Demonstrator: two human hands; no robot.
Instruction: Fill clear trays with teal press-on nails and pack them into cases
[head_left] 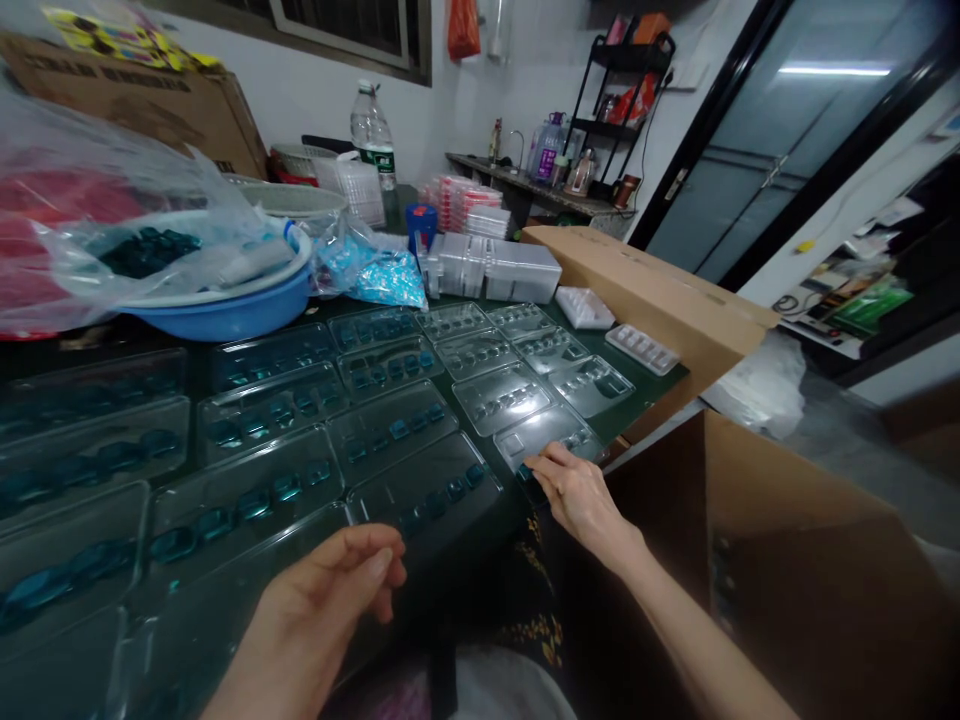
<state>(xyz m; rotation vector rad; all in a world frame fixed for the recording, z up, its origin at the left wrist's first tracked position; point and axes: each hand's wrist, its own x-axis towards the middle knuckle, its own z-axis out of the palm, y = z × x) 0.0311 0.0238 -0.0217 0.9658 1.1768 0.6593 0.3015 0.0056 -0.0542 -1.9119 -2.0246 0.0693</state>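
Dark teal and glossy, the small piece (530, 486) is pinched in your right hand (581, 493) by the near edge of a clear tray (541, 424); it looks light, hard, slippery, best held by opposite sides. Your left hand (341, 585) curls, its grip unclear.

The bench (637, 400) is dark green, seen through colourless, transparent trays (517, 380). Glassy pieces (255, 503) in the trays are deep teal. On the left, a basin (225, 318) is mid-blue, and a carton (157, 115) is brown with darker lettering. A heap of packets (390, 278) is bright sky blue flecked with white. A cup (421, 225) is royal blue with a red mark; a hanging bag (463, 30) is orange-red. Below, black cloth (551, 640) carries a scattered gold pattern.
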